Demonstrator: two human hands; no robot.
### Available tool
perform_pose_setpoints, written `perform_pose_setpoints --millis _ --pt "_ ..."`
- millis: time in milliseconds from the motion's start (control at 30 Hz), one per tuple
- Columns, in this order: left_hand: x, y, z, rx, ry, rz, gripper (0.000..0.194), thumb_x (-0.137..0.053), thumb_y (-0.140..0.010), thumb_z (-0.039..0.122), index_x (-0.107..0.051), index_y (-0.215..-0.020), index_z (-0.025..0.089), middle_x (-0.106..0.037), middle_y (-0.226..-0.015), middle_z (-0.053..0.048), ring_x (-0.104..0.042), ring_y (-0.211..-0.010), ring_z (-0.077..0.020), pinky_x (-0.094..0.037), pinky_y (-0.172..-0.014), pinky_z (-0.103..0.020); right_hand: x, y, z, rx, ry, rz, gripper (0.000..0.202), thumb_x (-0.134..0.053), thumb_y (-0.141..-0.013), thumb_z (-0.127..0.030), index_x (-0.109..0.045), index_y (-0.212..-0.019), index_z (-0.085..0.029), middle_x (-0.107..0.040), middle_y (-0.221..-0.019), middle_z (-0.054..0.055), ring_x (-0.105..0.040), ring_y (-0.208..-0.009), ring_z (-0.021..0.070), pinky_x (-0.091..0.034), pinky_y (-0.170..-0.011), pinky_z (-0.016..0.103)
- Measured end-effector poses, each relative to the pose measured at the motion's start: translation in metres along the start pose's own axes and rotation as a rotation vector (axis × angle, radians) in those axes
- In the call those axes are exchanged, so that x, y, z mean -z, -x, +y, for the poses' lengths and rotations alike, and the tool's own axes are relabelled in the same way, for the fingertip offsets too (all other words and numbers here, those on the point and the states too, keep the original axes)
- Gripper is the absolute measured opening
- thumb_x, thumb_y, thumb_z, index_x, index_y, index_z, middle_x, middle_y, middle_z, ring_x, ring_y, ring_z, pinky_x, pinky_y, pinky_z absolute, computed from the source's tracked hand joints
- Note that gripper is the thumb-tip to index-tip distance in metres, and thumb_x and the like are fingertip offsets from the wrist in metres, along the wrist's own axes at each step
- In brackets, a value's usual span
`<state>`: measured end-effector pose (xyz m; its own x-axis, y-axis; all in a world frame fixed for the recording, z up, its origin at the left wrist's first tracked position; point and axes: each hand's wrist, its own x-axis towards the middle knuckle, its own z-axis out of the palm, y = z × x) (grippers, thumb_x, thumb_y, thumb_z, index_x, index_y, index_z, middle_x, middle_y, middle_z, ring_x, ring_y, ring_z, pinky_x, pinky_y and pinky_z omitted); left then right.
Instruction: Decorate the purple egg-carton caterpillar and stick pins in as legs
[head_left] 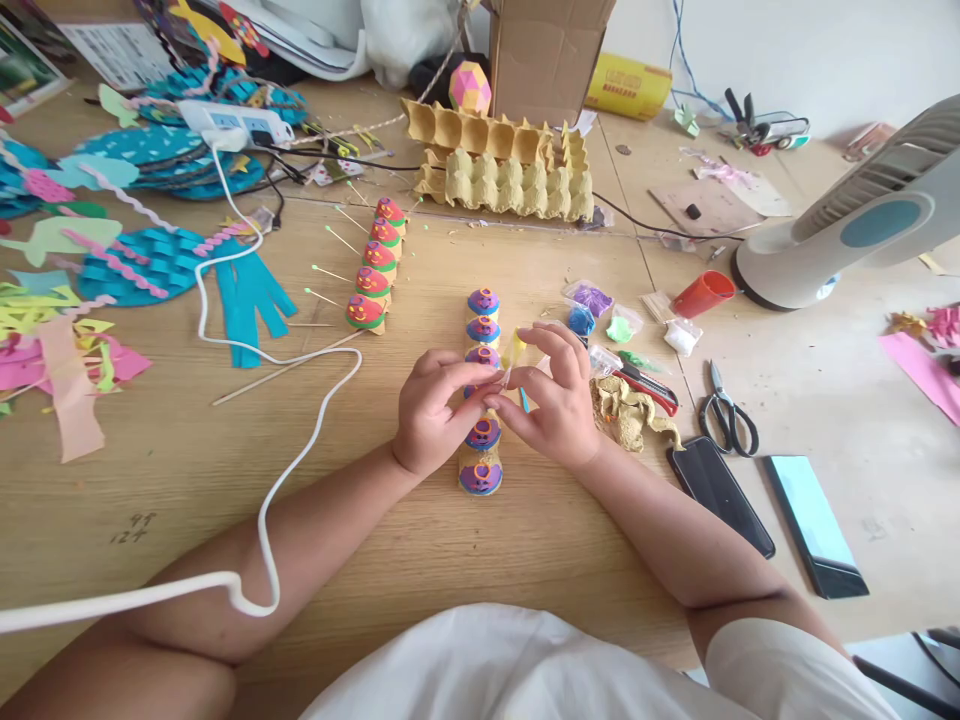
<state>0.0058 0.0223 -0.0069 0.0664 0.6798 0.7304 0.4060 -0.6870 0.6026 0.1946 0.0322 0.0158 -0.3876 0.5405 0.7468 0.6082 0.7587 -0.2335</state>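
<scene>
Both hands meet above a row of egg-carton cups (481, 434) topped with purple and blue clay and orange rings. My left hand (439, 410) pinches the edge of a small clear bag with something yellow in it (513, 350). My right hand (553, 400) has its fingers curled round the same bag from the other side. The fingers hide some of the middle cups. A second row of cups with red and green clay (373, 282) stands further back on the left.
A white cable (324, 400) crosses the left side. Right of the hands lie small clay bags (589, 298), torn carton (622, 412), a cutter (651, 388), scissors (726, 412) and two phones (720, 495). Egg cartons (517, 185) and a white fan (840, 240) stand behind.
</scene>
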Motion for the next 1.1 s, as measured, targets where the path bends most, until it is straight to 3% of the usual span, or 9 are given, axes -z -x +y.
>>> perform_pose_setpoints --millis 133,267,400,600,700,933,1100 --pt "0.003 -0.004 0.002 -0.077 -0.122 0.001 0.016 -0.075 -0.090 0.018 -0.072 -0.104 0.026 -0.073 -0.089 0.000 -0.066 -0.085 -0.0150 -0.058 -0.078 -0.030 0.001 -0.002 -0.003 -0.056 -0.022 -0.026 0.005 -0.066 -0.094 -0.023 -0.063 -0.090 -0.023 -0.061 -0.134 0.010 -0.057 -0.130 0.0307 -0.048 -0.106 0.053" --pt "0.002 -0.003 0.002 -0.037 -0.029 0.018 0.023 -0.075 -0.090 0.015 -0.070 -0.110 0.026 -0.073 -0.091 0.001 -0.067 -0.087 -0.0141 -0.058 -0.079 -0.029 0.000 -0.002 -0.001 -0.011 -0.060 -0.022 0.008 -0.063 -0.093 -0.018 -0.061 -0.088 -0.023 -0.063 -0.132 0.010 -0.060 -0.126 0.0286 -0.050 -0.102 0.050" --pt "0.000 0.002 0.002 -0.004 0.022 0.004 0.019 -0.075 -0.089 0.015 -0.065 -0.104 0.024 -0.072 -0.091 0.000 -0.068 -0.087 -0.0150 -0.058 -0.082 -0.032 -0.003 -0.002 0.001 0.073 -0.101 0.018 0.014 -0.063 -0.090 -0.014 -0.057 -0.081 -0.023 -0.067 -0.130 0.008 -0.064 -0.120 0.0256 -0.054 -0.098 0.045" --pt "-0.005 0.009 0.007 0.000 0.229 -0.061 0.023 -0.065 -0.092 0.007 -0.052 -0.099 0.025 -0.073 -0.098 -0.004 -0.073 -0.111 -0.0217 -0.060 -0.097 -0.042 -0.005 -0.004 0.000 0.174 -0.106 0.106 0.020 -0.062 -0.085 -0.011 -0.052 -0.072 -0.022 -0.069 -0.125 0.007 -0.068 -0.115 0.0251 -0.055 -0.092 0.044" --pt "-0.006 0.012 0.009 -0.005 0.286 -0.087 0.025 -0.061 -0.093 0.004 -0.050 -0.098 0.025 -0.073 -0.103 -0.005 -0.074 -0.112 -0.0212 -0.061 -0.095 -0.041 -0.005 -0.004 -0.002 0.199 -0.138 0.119 0.020 -0.063 -0.083 -0.009 -0.052 -0.072 -0.022 -0.069 -0.125 0.008 -0.068 -0.115 0.0249 -0.056 -0.090 0.043" --pt "-0.009 0.014 0.009 0.005 0.222 -0.064 0.023 -0.060 -0.095 0.010 -0.044 -0.091 0.026 -0.070 -0.096 -0.004 -0.071 -0.108 -0.0212 -0.061 -0.091 -0.043 -0.007 -0.002 -0.004 0.131 -0.133 0.060 0.017 -0.060 -0.083 -0.010 -0.057 -0.072 -0.023 -0.069 -0.125 0.009 -0.067 -0.113 0.0248 -0.058 -0.095 0.045" --pt "-0.007 0.009 0.009 -0.027 0.174 -0.043 0.017 -0.059 -0.097 0.014 -0.047 -0.095 0.025 -0.070 -0.096 -0.005 -0.071 -0.104 -0.0203 -0.060 -0.089 -0.042 -0.006 0.003 -0.001 0.129 -0.094 0.070 0.015 -0.063 -0.086 -0.015 -0.058 -0.074 -0.023 -0.068 -0.130 0.007 -0.066 -0.118 0.0253 -0.050 -0.108 0.050"
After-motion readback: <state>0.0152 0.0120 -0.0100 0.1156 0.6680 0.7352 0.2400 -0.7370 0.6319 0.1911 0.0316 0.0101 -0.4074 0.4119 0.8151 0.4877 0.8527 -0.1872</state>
